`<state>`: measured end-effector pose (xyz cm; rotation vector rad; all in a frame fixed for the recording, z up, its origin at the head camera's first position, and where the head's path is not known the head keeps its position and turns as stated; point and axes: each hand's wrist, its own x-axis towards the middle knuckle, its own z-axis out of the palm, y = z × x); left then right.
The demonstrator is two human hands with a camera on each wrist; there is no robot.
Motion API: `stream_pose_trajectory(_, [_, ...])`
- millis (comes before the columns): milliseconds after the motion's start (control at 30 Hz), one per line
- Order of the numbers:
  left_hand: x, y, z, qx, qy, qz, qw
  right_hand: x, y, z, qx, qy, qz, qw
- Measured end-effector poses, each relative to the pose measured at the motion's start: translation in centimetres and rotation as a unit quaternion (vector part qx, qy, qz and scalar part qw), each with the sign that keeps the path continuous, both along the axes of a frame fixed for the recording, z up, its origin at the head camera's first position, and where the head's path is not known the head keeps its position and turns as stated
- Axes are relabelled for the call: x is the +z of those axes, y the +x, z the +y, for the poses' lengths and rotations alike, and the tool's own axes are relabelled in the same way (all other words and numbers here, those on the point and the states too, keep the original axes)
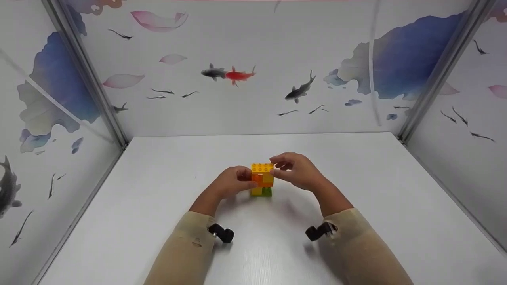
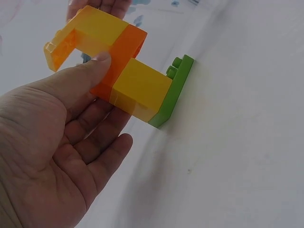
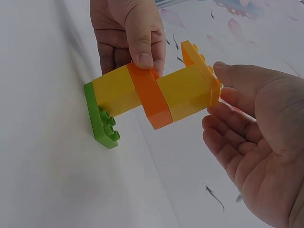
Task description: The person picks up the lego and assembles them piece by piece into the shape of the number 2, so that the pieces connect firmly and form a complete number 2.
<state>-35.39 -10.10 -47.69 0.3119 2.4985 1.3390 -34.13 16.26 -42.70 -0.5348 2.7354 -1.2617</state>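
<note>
A small stack of toy building blocks (image 1: 267, 181) stands upright on the white table, between the two hands. Its base is a thin green plate (image 3: 98, 124), with a yellow block (image 3: 116, 90) on one end. Above come an orange block (image 3: 151, 97), a second yellow block (image 3: 184, 92) and a thin yellow-orange plate (image 1: 263, 168) on top. My left hand (image 1: 234, 183) grips the orange block from the left, its thumb (image 2: 100, 64) across the front. At the right end of the top plate, my right hand (image 1: 296, 170) has its thumb (image 3: 232, 71) and bent fingers around the edge.
The white table (image 1: 166, 170) reaches back to a white panel (image 1: 237, 111) printed with fish and petals. Similar side panels (image 1: 95, 142) stand left and right, with metal posts (image 1: 85, 67) at the corners. Black mounts (image 1: 222, 232) sit at the sleeve cuffs.
</note>
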Motion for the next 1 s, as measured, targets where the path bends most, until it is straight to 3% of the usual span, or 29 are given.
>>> stream_pose_trajectory(300, [0.0,0.0,0.2,0.001,0.004,-0.003,1.0000,-0.8,-0.5,0.9,-0.013,-0.001,-0.045,0.9989])
stream_pose_trajectory(600, [-0.1,0.1,-0.2,-0.010,0.015,0.012,0.9998,-3.1,-1.3,0.3,-0.004,-0.015,-0.108,0.9941])
stream_pose_trajectory(1000, [-0.3,-0.1,0.0,0.014,0.012,0.024,0.9995,-3.3,-1.3,-0.2,-0.047,-0.027,-0.103,0.9932])
